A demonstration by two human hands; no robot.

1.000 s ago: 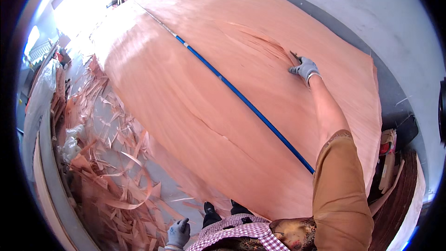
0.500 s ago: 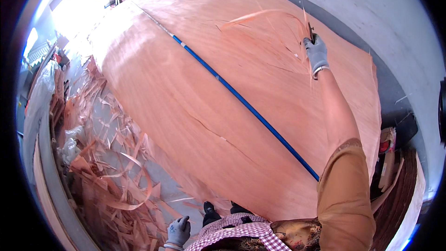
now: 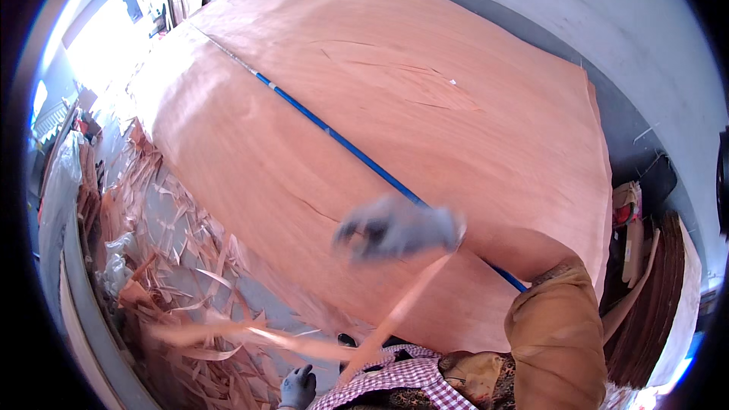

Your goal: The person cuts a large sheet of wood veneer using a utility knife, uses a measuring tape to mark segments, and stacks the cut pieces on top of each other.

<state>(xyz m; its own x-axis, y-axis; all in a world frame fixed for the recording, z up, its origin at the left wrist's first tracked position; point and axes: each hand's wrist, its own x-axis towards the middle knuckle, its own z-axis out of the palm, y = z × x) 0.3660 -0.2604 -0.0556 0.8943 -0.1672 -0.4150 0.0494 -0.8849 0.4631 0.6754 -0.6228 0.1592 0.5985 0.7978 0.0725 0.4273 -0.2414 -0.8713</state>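
A wide sheet of reddish wood veneer (image 3: 250,144) spreads before me, with a long blue pole (image 3: 349,146) lying slantwise across it. Over its near part sweeps my right hand (image 3: 395,229) in a grey glove, smeared by motion. Something dark shows at its fingers, too blurred to name. Below the hand a long veneer strip (image 3: 399,310) slants down toward my checked apron, apparently loose in the air. Another blurred strip (image 3: 266,338) stretches over the floor on the left. My gloved left hand (image 3: 298,387) hangs low beside the apron, fingers loosely bent and apart, holding nothing visible.
Torn veneer scraps (image 3: 205,364) litter the grey floor at left, beside clear plastic film (image 3: 116,258). A split (image 3: 313,209) and a torn patch (image 3: 429,80) mark the sheet. Dark stacked sheets (image 3: 659,304) stand at right, near the wall (image 3: 607,26).
My right hand has swung from the sheet's far right back toward me. The strips beside it have left the torn patch; long strips now hang near my body. My left hand stays low.
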